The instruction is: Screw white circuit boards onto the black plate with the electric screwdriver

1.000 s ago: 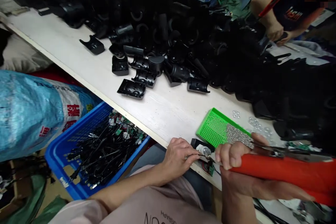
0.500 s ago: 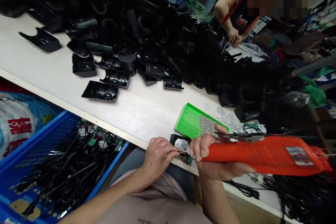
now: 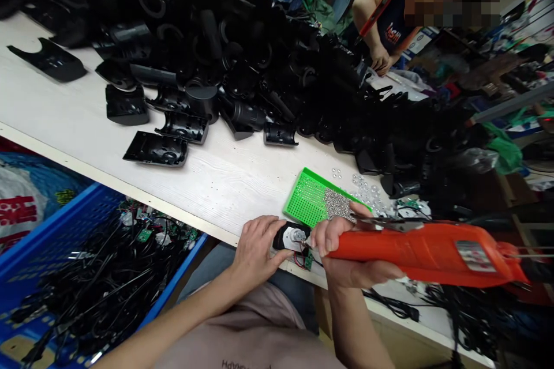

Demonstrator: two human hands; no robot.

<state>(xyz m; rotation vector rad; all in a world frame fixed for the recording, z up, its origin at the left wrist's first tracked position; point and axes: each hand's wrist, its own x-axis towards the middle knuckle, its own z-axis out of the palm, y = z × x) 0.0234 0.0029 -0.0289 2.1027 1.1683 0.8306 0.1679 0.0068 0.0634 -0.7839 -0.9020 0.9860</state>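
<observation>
My right hand (image 3: 341,248) is wrapped around an orange electric screwdriver (image 3: 415,253), whose front end points left. Its tip, partly hidden by my fingers, is close to a small black plastic housing (image 3: 280,240) at the table's front edge. A white and silver round part (image 3: 296,235) sits in this housing. With fingers above and thumb below, my left hand (image 3: 258,247) grips the housing's left end. Red wires and a small green circuit board (image 3: 308,261) hang at the near side of the housing. Just behind lies a green perforated tray (image 3: 298,199) with many small screws (image 3: 337,204).
Black plastic shells (image 3: 158,149) lie heaped across the back of the white table (image 3: 234,176). Small clear pieces (image 3: 366,187) lie right of the tray. A blue crate (image 3: 56,236) of cables and boards stands at left. Across the table is another person's arm (image 3: 367,14).
My left hand has gone from pinching something thin near the screwdriver tip to holding the housing's left end. The screwdriver stays near the housing; the whole view has shifted slightly.
</observation>
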